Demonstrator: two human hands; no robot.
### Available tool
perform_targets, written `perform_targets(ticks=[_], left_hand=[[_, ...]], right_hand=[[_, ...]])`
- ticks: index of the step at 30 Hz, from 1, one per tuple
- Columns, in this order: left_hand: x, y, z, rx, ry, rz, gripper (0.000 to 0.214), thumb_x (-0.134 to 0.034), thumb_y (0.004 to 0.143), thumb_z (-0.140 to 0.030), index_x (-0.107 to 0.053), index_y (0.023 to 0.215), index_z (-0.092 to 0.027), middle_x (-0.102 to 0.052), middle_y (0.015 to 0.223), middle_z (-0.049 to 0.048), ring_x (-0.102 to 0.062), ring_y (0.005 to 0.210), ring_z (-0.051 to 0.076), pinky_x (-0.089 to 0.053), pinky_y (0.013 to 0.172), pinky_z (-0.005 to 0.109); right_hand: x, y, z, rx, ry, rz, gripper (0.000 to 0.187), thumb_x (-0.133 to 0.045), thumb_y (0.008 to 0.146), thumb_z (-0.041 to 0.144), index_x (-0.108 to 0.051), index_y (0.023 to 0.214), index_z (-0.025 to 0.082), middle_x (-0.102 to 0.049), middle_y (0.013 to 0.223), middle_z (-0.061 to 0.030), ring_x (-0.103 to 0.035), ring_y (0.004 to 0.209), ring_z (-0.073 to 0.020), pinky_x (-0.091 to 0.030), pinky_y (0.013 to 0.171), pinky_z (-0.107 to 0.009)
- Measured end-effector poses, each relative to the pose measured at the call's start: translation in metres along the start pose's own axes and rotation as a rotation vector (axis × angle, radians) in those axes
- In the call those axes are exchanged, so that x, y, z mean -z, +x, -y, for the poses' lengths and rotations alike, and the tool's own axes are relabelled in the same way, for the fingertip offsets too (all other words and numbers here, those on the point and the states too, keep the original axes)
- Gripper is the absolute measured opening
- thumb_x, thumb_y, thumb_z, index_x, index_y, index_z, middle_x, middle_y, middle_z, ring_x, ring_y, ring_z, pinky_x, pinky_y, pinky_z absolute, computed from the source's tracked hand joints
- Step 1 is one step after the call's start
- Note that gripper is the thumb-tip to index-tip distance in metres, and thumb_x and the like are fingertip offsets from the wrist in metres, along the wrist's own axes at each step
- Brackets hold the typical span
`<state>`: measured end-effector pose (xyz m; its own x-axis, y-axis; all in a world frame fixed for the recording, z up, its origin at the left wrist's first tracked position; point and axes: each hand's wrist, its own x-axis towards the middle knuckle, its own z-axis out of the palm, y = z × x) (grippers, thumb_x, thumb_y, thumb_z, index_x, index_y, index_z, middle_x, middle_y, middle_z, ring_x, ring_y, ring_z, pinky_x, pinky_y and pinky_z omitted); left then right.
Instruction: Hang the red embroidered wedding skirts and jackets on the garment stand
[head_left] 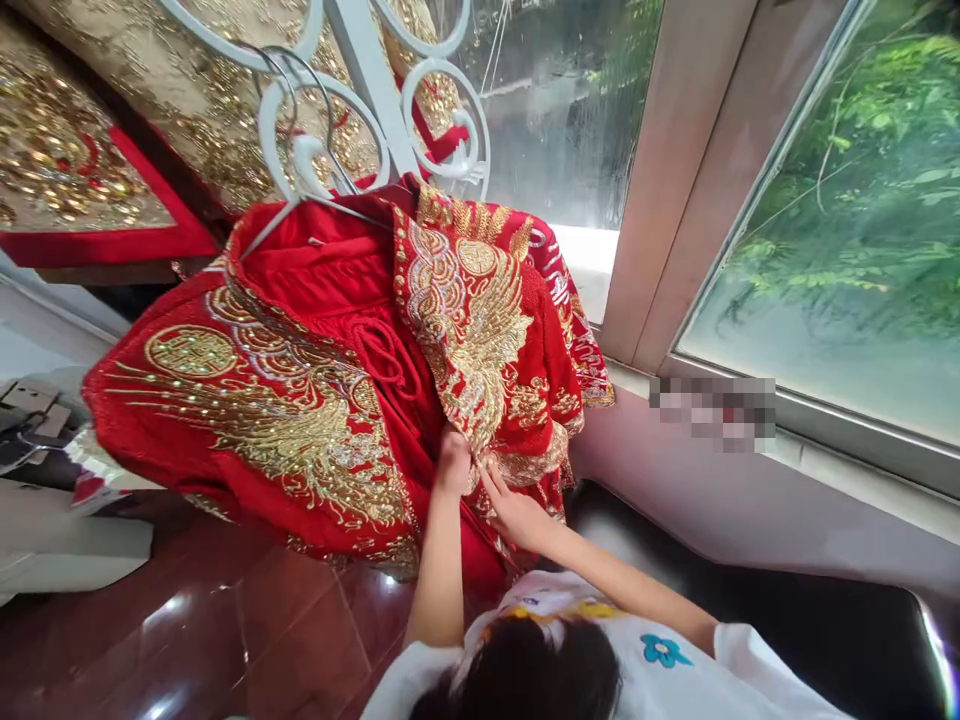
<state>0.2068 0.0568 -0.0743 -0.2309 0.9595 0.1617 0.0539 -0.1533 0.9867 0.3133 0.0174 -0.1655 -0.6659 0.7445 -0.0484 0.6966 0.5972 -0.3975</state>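
A red jacket (300, 440) with gold phoenix embroidery hangs open at the front on a hanger. My left hand (454, 466) is closed on the front edge of its right-hand panel, low down. Close beside it, my right hand (519, 512) has its fingertips at the same edge, two fingers reaching forward and the rest curled. What lies between the fingertips is too small to make out. Inside the jacket hangs a red gathered garment (337, 268) with a looped red cord (388, 358).
A white scrolled metal rack (375, 85) holds the hangers. Behind are a gold-beaded garment (225, 100) and another red embroidered sleeve (574, 300). Windows (847, 220) stand at right above a black padded seat (810, 620). Dark red tiles (292, 620) cover the floor.
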Motion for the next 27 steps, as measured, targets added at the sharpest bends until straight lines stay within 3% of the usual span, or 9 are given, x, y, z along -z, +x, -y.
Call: perform_targets(ticks=[3,5,7,8,13,17,19,23,27], left_hand=[[-0.006,-0.009,0.001,0.01,0.034,-0.146,0.042,-0.072,0.066,-0.052,-0.069,0.088,-0.015,-0.071,0.087,0.009,-0.066,0.092,0.024,-0.05,0.086,0.035],[-0.005,-0.011,-0.001,0.006,-0.057,-0.259,0.042,-0.07,0.069,-0.052,-0.068,0.09,-0.015,-0.071,0.091,0.0087,-0.065,0.095,0.023,-0.049,0.088,0.033],[0.0,-0.011,-0.006,-0.009,-0.152,-0.271,0.045,-0.067,0.07,-0.054,-0.067,0.095,-0.017,-0.071,0.097,0.0074,-0.064,0.097,0.021,-0.048,0.087,0.03],[0.003,-0.011,-0.01,-0.023,-0.154,-0.252,0.044,-0.066,0.07,-0.055,-0.067,0.094,-0.017,-0.07,0.096,0.0064,-0.064,0.095,0.019,-0.049,0.085,0.029],[0.015,-0.028,-0.037,-0.197,0.193,-0.229,0.049,-0.052,0.079,-0.059,-0.045,0.05,-0.019,-0.045,0.046,-0.0017,-0.045,0.047,0.012,-0.038,0.051,0.024],[0.018,-0.049,-0.049,-0.385,0.457,-0.175,0.045,-0.047,0.084,-0.05,-0.046,0.051,-0.019,-0.051,0.051,0.0019,-0.048,0.051,0.013,-0.036,0.055,0.026],[0.018,-0.047,-0.041,-0.274,0.532,-0.186,0.044,-0.043,0.086,-0.048,-0.047,0.053,-0.019,-0.053,0.052,0.0027,-0.049,0.052,0.013,-0.035,0.055,0.026],[0.021,-0.034,-0.018,0.13,0.674,-0.236,0.051,-0.039,0.088,-0.052,-0.042,0.048,-0.019,-0.044,0.044,-0.0001,-0.04,0.042,0.011,-0.028,0.047,0.025],[0.035,-0.055,-0.042,-0.022,0.616,-0.165,0.036,-0.047,0.088,-0.045,-0.065,0.077,-0.016,-0.065,0.065,0.0039,-0.056,0.053,0.013,-0.041,0.053,0.024]], right_hand=[[0.041,-0.018,-0.021,-0.023,0.208,-0.218,0.033,-0.047,0.085,0.023,-0.061,0.113,0.015,-0.069,0.101,-0.0123,-0.067,0.082,-0.0194,-0.051,0.074,-0.029],[0.087,-0.018,-0.044,-0.125,0.275,-0.562,0.03,-0.039,0.09,0.029,-0.067,0.088,0.016,-0.069,0.077,-0.0077,-0.064,0.07,-0.0173,-0.05,0.07,-0.029],[0.134,-0.003,-0.068,-0.147,0.315,-1.049,0.029,-0.045,0.089,0.036,-0.063,0.101,0.016,-0.067,0.099,-0.0105,-0.063,0.089,-0.0186,-0.048,0.082,-0.033],[0.154,0.008,-0.078,-0.103,0.32,-1.14,0.034,-0.049,0.086,0.039,-0.06,0.109,0.016,-0.065,0.106,-0.0112,-0.061,0.094,-0.019,-0.047,0.085,-0.034],[0.199,0.038,-0.103,-0.015,0.383,-1.007,0.045,-0.033,0.088,0.052,-0.047,0.062,0.018,-0.052,0.057,-0.0013,-0.046,0.054,-0.0122,-0.039,0.056,-0.025],[0.198,0.012,-0.113,-0.044,0.058,-1.279,0.038,-0.03,0.09,0.041,-0.046,0.064,0.019,-0.053,0.064,-0.0051,-0.05,0.063,-0.0155,-0.037,0.061,-0.027],[0.187,0.009,-0.122,-0.041,-0.029,-1.254,0.034,-0.03,0.089,0.038,-0.048,0.066,0.019,-0.057,0.071,-0.0082,-0.052,0.067,-0.0169,-0.037,0.061,-0.028],[0.161,0.029,-0.126,-0.1,0.057,-0.911,0.037,-0.029,0.087,0.04,-0.045,0.06,0.019,-0.052,0.054,-0.0045,-0.045,0.049,-0.0143,-0.032,0.052,-0.027],[0.175,0.027,-0.107,-0.12,-0.012,-0.881,0.039,-0.037,0.086,0.045,-0.062,0.076,0.017,-0.063,0.066,-0.0093,-0.057,0.057,-0.0188,-0.038,0.053,-0.03]])
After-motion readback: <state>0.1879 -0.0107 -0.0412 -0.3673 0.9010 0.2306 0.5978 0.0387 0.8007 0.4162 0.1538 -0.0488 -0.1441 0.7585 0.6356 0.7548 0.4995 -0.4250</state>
